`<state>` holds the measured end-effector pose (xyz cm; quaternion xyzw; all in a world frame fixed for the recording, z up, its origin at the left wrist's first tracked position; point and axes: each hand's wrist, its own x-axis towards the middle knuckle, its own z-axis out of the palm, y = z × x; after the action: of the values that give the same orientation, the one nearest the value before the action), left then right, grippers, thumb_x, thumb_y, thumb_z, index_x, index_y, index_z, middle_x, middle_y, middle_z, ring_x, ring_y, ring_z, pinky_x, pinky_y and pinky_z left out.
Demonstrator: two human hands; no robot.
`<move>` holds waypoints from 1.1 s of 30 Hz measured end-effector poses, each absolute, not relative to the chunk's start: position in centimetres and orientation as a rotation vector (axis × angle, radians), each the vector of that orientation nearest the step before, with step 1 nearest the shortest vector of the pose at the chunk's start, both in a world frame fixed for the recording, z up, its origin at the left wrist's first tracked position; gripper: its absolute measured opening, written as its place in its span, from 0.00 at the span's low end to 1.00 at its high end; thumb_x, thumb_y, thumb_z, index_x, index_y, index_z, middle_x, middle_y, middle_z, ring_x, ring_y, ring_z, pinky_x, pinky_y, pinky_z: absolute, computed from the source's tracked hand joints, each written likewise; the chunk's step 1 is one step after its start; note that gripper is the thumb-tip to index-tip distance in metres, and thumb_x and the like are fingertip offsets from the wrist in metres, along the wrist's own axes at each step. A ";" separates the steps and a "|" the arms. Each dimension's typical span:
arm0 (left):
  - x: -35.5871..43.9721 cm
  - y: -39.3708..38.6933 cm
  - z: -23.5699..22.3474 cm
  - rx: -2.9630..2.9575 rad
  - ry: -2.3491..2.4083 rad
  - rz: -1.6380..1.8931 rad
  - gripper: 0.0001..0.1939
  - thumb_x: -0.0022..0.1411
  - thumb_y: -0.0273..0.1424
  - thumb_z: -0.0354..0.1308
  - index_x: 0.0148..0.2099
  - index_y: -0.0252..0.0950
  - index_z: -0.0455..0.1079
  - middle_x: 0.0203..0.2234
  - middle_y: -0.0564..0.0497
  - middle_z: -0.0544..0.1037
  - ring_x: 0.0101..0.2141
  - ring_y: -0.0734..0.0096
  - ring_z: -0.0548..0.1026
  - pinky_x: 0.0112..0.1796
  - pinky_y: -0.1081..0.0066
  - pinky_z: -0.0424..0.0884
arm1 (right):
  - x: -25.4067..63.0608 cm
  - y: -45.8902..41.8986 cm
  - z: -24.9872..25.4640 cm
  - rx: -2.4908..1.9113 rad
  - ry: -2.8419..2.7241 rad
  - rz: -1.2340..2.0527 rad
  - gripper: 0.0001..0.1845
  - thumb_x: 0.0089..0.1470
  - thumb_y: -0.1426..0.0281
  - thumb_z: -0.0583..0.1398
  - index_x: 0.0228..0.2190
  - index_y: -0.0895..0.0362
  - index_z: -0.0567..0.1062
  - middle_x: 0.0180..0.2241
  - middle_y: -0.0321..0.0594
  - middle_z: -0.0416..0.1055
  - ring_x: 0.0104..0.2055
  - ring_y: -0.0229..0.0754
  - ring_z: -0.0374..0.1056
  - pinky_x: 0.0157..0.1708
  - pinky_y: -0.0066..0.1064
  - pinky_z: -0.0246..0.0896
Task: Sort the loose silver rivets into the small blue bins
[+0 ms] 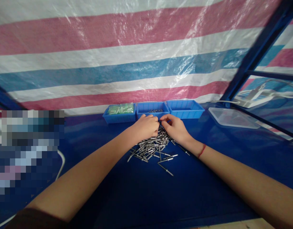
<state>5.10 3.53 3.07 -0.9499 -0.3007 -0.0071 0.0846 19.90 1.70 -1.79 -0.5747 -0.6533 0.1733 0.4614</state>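
Left hand [147,125] curled over far side of rivet pile [151,147], the nearer hand; right hand [174,127] just beside, thumb and forefinger close together; cannot tell what either pinches; pile spreads wearer-side of both, long axes every way.

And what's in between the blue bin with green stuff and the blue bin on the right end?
A third blue bin sits between them, with some thin metal pins inside. You can see that in the head view.

red-white-blue striped sheet [127,28] behind, glare [188,65] on it, blue tabletop [175,197], blue frame [258,54] right, pale strip [251,224] below, maybe floor
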 end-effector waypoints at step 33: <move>1.1 -0.8 0.0 -2.780 -1.352 -1.306 0.05 0.65 0.29 0.51 0.40 0.37 0.67 0.34 0.51 0.77 0.37 0.67 0.74 0.38 0.67 0.67 | 17.5 -1.6 0.0 -0.969 -1.746 0.499 0.07 0.53 0.66 0.59 0.29 0.57 0.74 0.24 0.34 0.67 0.26 0.34 0.61 0.26 0.28 0.57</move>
<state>1.11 -0.78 0.05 -0.8237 -0.4005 -0.3868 -0.1070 17.51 -1.60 0.02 -0.4032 -0.7268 0.2077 0.5157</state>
